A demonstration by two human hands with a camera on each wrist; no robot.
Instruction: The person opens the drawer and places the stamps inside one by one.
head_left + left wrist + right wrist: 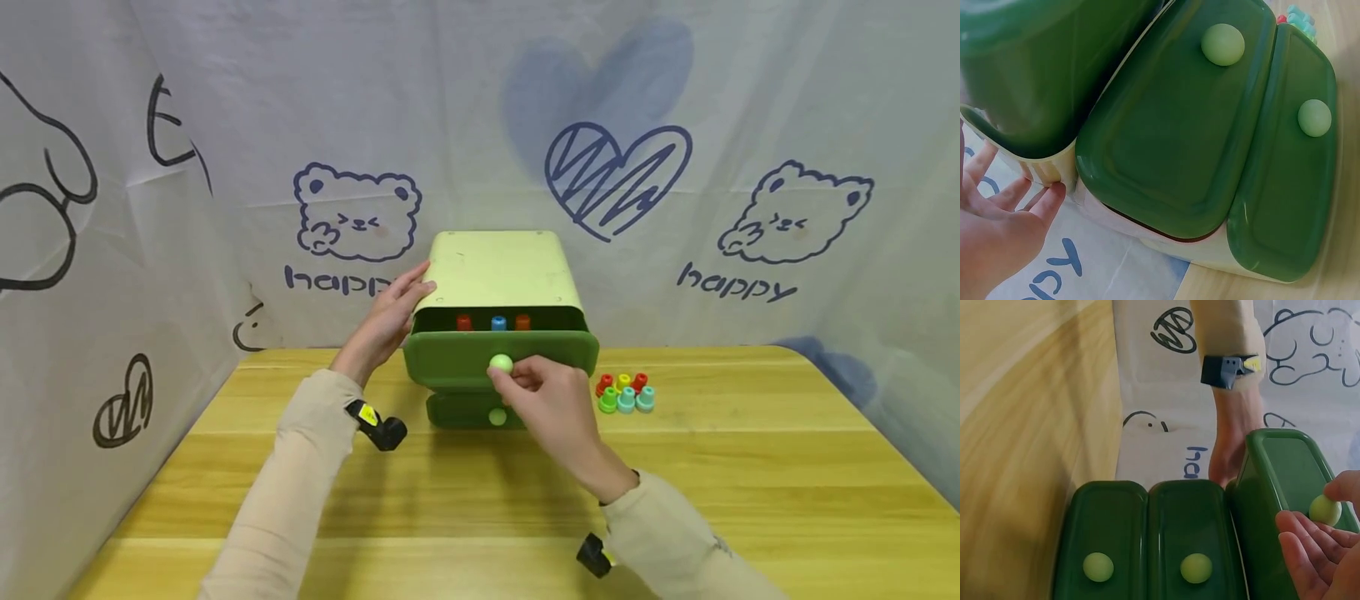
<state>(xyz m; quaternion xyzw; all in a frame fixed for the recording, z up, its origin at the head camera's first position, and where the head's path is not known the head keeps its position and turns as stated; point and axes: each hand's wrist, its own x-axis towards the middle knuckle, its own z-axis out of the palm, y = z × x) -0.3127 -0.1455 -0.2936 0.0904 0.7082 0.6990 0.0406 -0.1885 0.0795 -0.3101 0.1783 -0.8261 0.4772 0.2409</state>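
A small cabinet with a pale yellow-green top (498, 271) and dark green drawers stands on the table. Its top drawer (446, 358) is pulled partway out; red, blue (498, 323) and orange-red small pieces show inside. My right hand (551, 404) pinches that drawer's round light green knob (1325, 510) between thumb and fingers. Against the cabinet's left side rests my left hand (384, 327), fingers extended, with some fingertips touching the shell in the left wrist view. Two lower drawers, the middle one (1166, 137) and the bottom one (1285, 181), are closed.
Several small coloured pegs (626, 400), red, yellow, green and light blue, stand grouped on the wooden table (750, 467) to the right of the cabinet. A white cloth (465, 125) with drawings hangs close behind and at the left.
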